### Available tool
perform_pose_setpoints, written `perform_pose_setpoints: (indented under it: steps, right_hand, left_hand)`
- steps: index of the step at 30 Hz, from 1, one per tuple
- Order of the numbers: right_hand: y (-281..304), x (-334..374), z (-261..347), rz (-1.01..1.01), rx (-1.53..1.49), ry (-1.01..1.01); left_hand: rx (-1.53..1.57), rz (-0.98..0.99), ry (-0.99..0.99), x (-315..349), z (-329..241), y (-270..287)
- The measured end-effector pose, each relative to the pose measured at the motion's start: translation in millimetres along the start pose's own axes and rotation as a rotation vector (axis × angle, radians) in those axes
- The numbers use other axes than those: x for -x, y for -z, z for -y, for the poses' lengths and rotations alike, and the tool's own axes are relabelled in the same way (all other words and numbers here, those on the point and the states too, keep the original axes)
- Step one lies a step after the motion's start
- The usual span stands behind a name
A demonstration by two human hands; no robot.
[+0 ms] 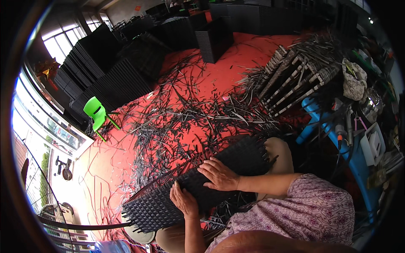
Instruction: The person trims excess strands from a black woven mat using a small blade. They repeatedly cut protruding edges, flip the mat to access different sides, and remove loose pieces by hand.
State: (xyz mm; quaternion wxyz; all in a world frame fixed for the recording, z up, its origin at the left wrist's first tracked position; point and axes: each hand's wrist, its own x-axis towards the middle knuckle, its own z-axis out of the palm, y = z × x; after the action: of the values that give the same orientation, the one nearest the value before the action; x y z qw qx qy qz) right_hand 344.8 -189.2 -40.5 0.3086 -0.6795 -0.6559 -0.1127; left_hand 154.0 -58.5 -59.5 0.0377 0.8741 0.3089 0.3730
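A black woven panel of flat plastic strips lies slantwise across my lap. Loose strip ends stick out along its left end and far edge. My left hand rests on the weave left of the panel's middle, fingers stretched toward the far edge. Just right of it, my right hand lies on the panel with its fingers spread and their tips by the far edge. Both palms face down, and I cannot make out a strip held in either hand.
Cut black strips litter the red floor. A green chair stands left, near stacked black woven panels. At right are a blue stool, a white tray and a bundled slatted frame.
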Motion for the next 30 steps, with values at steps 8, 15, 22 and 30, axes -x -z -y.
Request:
perform_pose_setpoints:
  steps: [8,15,22,30]
  right_hand:
    - [8,-8,0,-0.06,-0.005,0.019]
    - [1,-16,1,-0.064,0.095,-0.03]
    - [3,-21,0,-0.083,0.12,-0.026]
    - [-1,-20,-3,-0.077,0.099,-0.037]
  left_hand:
    - [0.036,0.054,-0.122,-9,4,-1]
    - [0.052,0.053,-0.122,-14,1,0]
    - [0.08,0.054,-0.14,-16,6,0]
    - [0.138,0.05,-0.15,-18,9,-2]
